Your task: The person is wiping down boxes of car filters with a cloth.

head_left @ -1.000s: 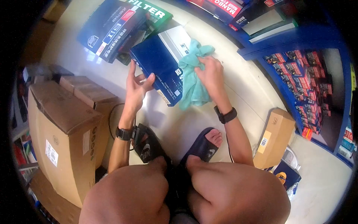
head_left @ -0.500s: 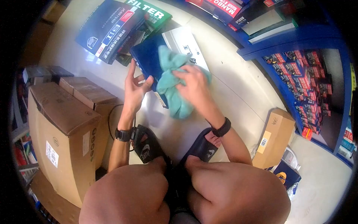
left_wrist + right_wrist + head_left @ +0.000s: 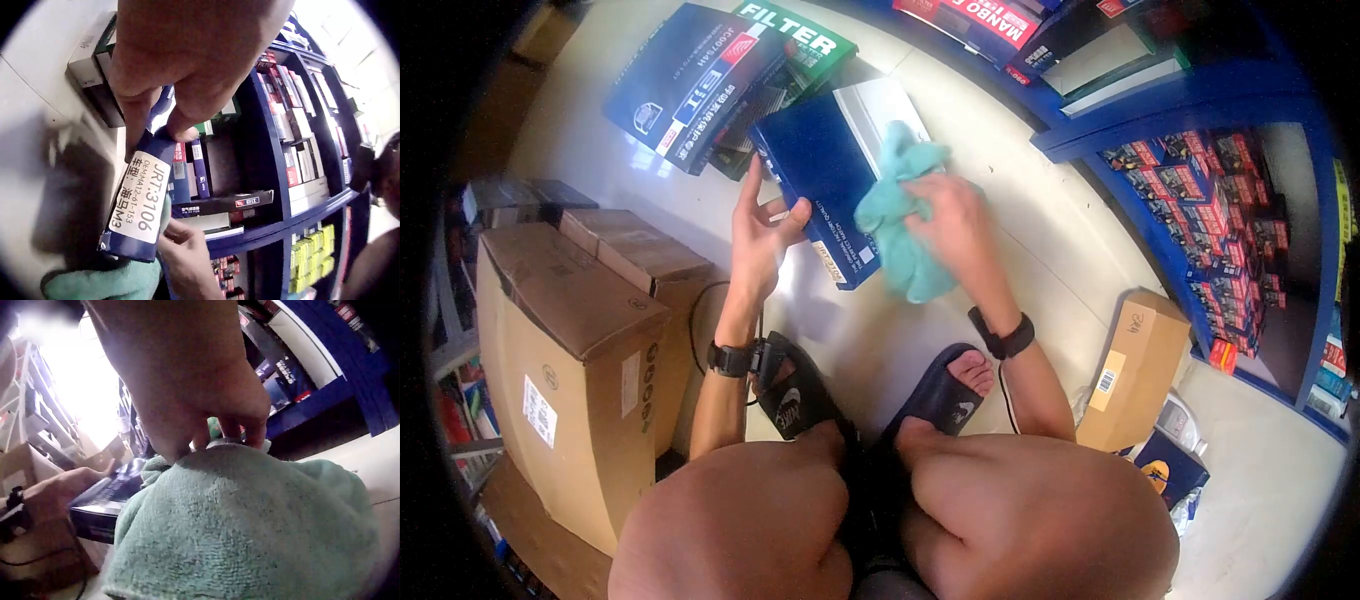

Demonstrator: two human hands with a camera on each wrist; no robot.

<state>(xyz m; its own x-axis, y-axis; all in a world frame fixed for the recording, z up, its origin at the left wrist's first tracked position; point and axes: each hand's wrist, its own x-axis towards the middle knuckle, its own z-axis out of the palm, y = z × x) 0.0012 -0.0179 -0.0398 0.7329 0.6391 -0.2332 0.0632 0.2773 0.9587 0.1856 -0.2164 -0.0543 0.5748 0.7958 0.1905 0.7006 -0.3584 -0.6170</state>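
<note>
A blue and white box (image 3: 815, 165) is tilted above the pale floor, gripped along its left edge by my left hand (image 3: 762, 232). In the left wrist view, the thumb and fingers of the left hand (image 3: 187, 69) pinch the box, whose end label (image 3: 139, 197) reads JRT-3106. My right hand (image 3: 955, 220) holds a bunched green cloth (image 3: 910, 240) against the box's right side. The cloth (image 3: 250, 519) fills the lower part of the right wrist view, with the fingers of the right hand (image 3: 200, 394) curled into it.
Flat filter boxes (image 3: 690, 85) lie beyond the blue box. Large cartons (image 3: 570, 300) stand at the left. A blue shelf (image 3: 1200, 110) with small boxes is at the right, and a long carton (image 3: 1135, 370) lies near it. Two sandalled feet are below the hands.
The right hand and cloth moved left across the box, then back to the right, uncovering its printed face. The left hand keeps its grip on the edge.
</note>
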